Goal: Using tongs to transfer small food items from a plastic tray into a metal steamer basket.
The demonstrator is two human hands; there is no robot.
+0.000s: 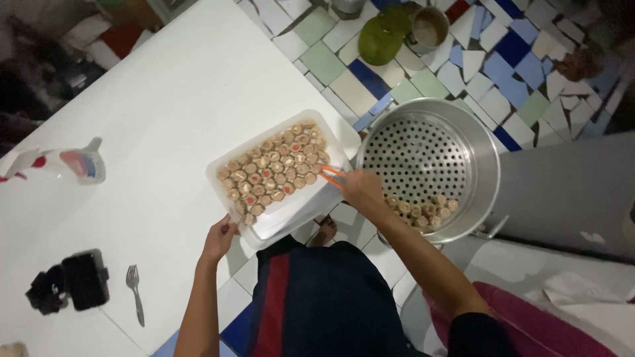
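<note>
Roughly a single short row is done: a few rolls (421,209) lie along the lower edge of the perforated steamer pot (430,168) at centre right, while the white tray (278,175) at centre remains nearly full. Your left hand (218,239) pinches the tray's lower corner; your right hand (362,186) is closed on orange tongs (334,175), tips at the tray's right edge, and I cannot tell whether they hold a roll. At left, a clear bottle (83,164) with a pink-and-blue label lies on the white table (159,99).
</note>
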